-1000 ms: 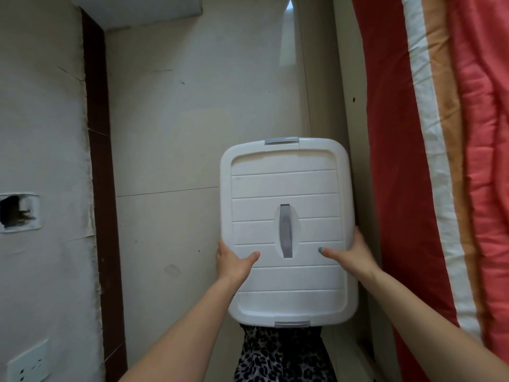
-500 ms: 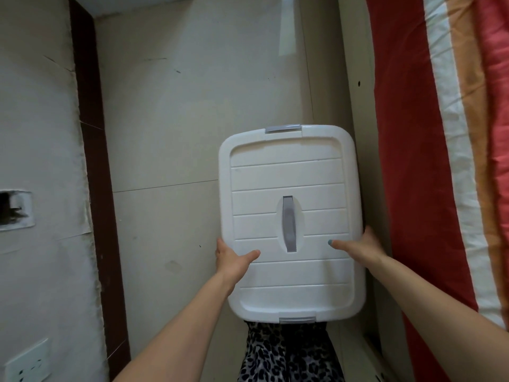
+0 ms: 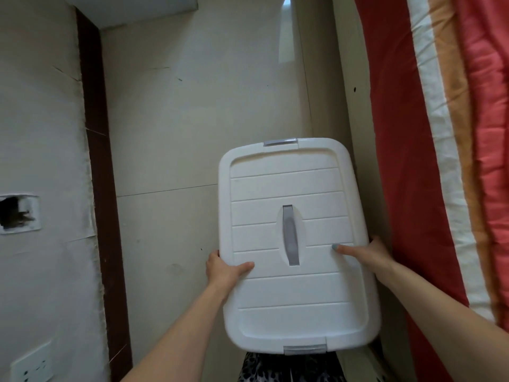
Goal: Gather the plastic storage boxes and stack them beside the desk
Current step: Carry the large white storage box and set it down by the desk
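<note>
The left hand point(image 3: 223, 270) is curled over the left rim of the white storage box point(image 3: 292, 238), which is held lid-up above the floor point(image 3: 170, 133). Its right rim is gripped by the right hand point(image 3: 370, 253), close beside the red quilt point(image 3: 407, 188). The box could be snagged on that quilt and tipped. Its body and contents are hidden, and the stacking spot is not shown.

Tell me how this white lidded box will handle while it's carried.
The white box is probably rigid: moulded ribbed lid, no sag between the left hand and right hand. Smooth plastic, edge-only grip, so it may slip. Weight unclear; contents hidden.
</note>
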`<action>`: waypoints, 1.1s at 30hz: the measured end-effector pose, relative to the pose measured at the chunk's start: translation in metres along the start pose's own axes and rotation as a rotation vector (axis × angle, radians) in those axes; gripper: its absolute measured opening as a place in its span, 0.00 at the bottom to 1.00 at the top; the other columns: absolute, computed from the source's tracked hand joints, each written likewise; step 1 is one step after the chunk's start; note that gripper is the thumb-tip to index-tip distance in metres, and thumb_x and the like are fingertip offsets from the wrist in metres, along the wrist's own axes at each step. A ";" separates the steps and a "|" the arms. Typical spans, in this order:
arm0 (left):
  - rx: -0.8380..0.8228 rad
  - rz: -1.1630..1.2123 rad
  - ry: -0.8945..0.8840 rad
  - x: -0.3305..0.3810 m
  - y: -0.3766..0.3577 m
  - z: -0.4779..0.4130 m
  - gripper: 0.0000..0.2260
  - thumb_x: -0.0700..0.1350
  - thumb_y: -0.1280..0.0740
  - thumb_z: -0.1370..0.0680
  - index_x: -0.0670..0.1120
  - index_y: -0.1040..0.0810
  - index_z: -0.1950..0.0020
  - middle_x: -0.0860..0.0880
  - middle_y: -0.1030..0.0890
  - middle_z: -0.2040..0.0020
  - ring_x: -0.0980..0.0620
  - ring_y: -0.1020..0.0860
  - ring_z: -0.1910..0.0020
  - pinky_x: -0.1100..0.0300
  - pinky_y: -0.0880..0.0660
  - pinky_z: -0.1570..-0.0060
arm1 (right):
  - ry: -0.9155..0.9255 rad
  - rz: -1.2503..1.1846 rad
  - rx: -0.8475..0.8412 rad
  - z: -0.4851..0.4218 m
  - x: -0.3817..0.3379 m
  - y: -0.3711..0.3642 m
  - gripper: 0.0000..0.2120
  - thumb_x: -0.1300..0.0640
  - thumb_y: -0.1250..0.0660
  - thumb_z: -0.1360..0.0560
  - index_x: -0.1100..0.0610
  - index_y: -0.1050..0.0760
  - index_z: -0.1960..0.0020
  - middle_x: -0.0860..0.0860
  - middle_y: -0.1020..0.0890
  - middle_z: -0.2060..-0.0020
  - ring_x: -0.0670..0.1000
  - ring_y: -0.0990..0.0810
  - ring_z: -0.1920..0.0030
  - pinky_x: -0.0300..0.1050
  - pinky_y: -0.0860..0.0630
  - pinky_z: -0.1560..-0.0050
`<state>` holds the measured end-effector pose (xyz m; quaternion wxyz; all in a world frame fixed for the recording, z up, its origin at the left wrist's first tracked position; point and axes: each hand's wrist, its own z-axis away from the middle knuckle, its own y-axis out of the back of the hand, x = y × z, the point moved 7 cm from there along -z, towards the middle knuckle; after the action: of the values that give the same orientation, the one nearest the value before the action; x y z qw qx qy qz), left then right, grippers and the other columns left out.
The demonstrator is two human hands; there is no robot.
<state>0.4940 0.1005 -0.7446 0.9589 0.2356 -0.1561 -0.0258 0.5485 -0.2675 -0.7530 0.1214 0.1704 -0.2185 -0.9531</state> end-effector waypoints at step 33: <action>0.076 0.090 -0.173 0.064 0.195 0.285 0.34 0.36 0.18 0.38 0.35 0.29 0.36 0.38 0.21 0.41 0.42 0.21 0.45 0.54 0.25 0.46 | 0.125 0.004 0.000 0.309 -0.074 0.103 0.37 0.51 0.15 0.44 0.67 0.23 0.42 0.59 0.17 0.47 0.56 0.17 0.49 0.49 0.21 0.45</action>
<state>0.4615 0.1386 -0.3968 0.9324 0.2615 -0.2495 0.0031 0.5150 -0.2194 -0.4237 0.1368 0.2293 -0.2109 -0.9403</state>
